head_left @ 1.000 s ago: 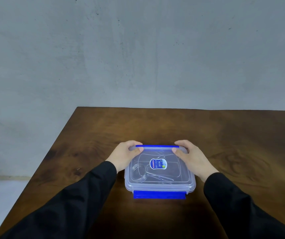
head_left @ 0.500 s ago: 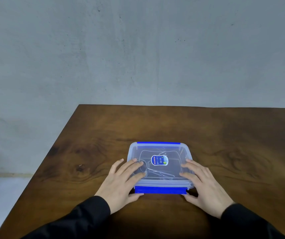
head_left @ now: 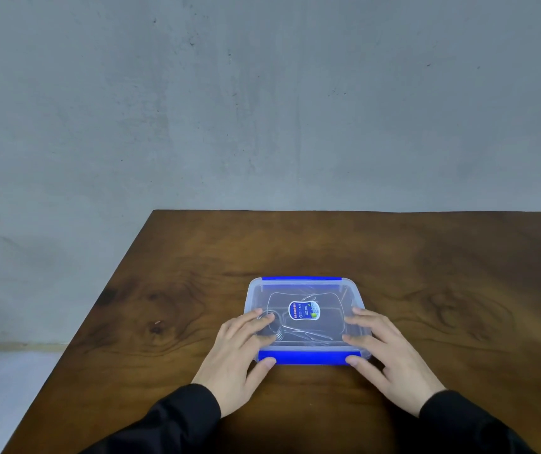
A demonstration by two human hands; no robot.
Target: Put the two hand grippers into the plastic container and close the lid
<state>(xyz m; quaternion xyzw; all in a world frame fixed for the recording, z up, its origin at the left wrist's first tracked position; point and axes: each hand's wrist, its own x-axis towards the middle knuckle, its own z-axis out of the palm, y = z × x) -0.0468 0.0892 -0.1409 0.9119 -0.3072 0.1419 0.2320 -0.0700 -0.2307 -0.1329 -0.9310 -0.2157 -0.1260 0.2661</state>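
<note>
The clear, shallow rectangular plastic container (head_left: 306, 319) sits on the dark brown wooden table (head_left: 426, 257), near its front-left part, with its translucent lid (head_left: 324, 290) already laid flat on top. A blue oval label (head_left: 304, 310) marks the lid's centre. Through the lid, thin metal wire shapes, likely the two hand grippers (head_left: 290, 332), lie inside toward the container's near-left corner.

The left hand (head_left: 239, 358) rests at the container's near-left corner, fingers spread flat over the lid and thumb against the blue near-side latch (head_left: 308, 358). The right hand (head_left: 390, 358) mirrors it at the near-right corner. Neither hand is clenched or grasping anything; both press, palms down. This pinch of fingers above and thumbs below looks meant to snap the near latch shut while holding the lid seated. The blue far-side latch (head_left: 301, 278) appears folded down already.

A second ago both hands were at the container's far edge, working that far latch; half a second ago they had moved to the near corners, much as now.
</note>
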